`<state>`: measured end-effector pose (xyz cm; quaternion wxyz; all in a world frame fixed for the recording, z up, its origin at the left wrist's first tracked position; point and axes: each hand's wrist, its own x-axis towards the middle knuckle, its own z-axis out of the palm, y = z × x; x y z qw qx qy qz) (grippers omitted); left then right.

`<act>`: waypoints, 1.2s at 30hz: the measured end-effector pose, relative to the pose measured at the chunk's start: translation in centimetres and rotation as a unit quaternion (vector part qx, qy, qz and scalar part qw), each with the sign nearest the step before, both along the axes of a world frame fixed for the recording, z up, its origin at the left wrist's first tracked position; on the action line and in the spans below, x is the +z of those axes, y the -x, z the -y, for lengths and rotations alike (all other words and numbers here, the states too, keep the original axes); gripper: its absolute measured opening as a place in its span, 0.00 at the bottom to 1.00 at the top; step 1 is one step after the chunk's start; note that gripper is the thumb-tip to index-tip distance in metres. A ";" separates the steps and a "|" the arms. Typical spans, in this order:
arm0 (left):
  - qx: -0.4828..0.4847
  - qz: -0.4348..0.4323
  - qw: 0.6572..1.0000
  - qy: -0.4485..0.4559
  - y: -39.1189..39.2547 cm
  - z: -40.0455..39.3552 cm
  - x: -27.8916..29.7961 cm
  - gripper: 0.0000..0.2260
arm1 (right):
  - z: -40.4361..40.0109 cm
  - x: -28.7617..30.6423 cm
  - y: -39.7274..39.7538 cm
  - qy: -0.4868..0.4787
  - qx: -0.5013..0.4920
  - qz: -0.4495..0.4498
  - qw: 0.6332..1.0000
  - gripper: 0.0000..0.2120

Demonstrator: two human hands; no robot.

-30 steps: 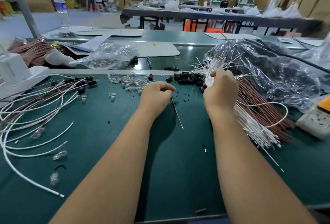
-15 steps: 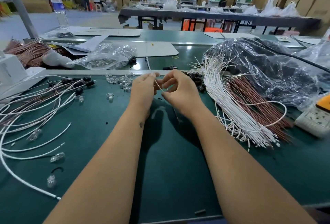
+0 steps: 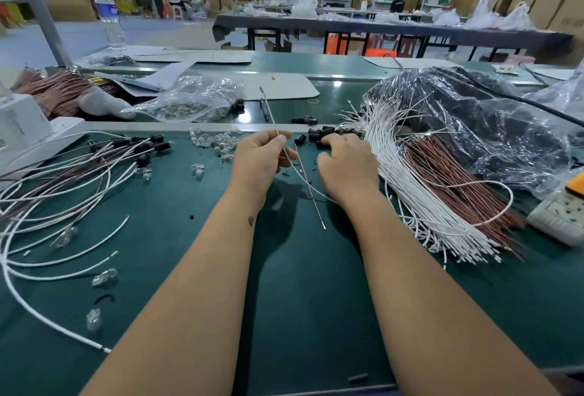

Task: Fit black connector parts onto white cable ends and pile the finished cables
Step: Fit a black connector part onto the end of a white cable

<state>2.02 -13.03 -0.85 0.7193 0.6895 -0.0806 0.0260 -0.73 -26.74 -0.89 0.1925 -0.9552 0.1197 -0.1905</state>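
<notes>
Forearms reach over the green bench [image 3: 300,316]. Left hand [image 3: 257,163] pinches one white cable [image 3: 292,163] between thumb and fingers, its end poking up. Right hand [image 3: 346,168], fingers curled, digs into the black connector parts [image 3: 322,136] beyond; whether it grips one, I cannot tell. Loose cable could snag the white bundle [image 3: 410,193].

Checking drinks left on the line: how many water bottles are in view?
1. The water bottle stands upright at the far left of the bench, just right of the grey pole. Others may be hidden behind the clutter.
</notes>
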 end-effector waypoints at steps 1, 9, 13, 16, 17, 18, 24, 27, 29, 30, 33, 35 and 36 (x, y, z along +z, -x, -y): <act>-0.002 0.000 1.000 0.004 0.0 0.0 0.0 0.08 | 0.4 0.0 0.0 0.026 -0.031 -0.045 0.998 0.21; 0.006 0.035 0.999 -0.033 0.0 0.0 -0.3 0.13 | 1.5 -0.2 0.4 0.016 -0.057 -0.001 0.998 0.11; 0.007 0.034 0.999 -0.039 -0.1 0.1 -0.4 0.10 | 1.3 -0.2 0.0 -0.238 -0.013 0.100 0.966 0.12; 0.000 0.038 0.998 -0.053 -0.1 0.4 -0.4 0.07 | 0.4 0.2 -0.1 -0.463 0.068 0.159 0.869 0.13; -0.002 0.039 0.998 -0.055 -0.1 0.5 -0.4 0.07 | 0.2 0.2 -0.2 -0.497 0.087 0.159 0.848 0.13; -0.004 0.040 0.998 -0.056 0.0 0.6 -0.3 0.06 | -0.1 0.2 -0.2 -0.520 0.103 0.152 0.834 0.12; -0.052 0.018 0.998 0.012 0.4 0.4 0.0 0.13 | -1.4 0.4 0.0 -0.526 0.183 0.165 0.814 0.09; -0.065 0.018 0.997 0.042 0.4 0.3 0.1 0.08 | -1.1 0.6 0.1 -0.471 0.186 0.183 0.842 0.09; -0.071 0.030 0.996 0.052 0.3 0.2 0.1 0.05 | -0.8 0.5 0.0 -0.418 0.175 0.189 0.871 0.09; -0.071 0.038 0.995 0.057 0.3 0.1 0.1 0.04 | -0.7 0.5 0.0 -0.400 0.172 0.183 0.882 0.08; -0.037 0.049 0.996 0.064 0.2 -0.1 0.3 0.02 | -0.3 0.9 0.1 -0.299 0.148 0.114 0.936 0.07; -0.002 0.039 0.995 0.087 0.1 -0.4 0.4 0.03 | 0.0 1.4 0.3 -0.196 0.131 0.020 0.972 0.14; 0.013 0.033 0.994 0.106 0.1 -0.5 0.5 0.03 | 0.2 1.6 0.5 -0.148 0.128 -0.026 0.980 0.16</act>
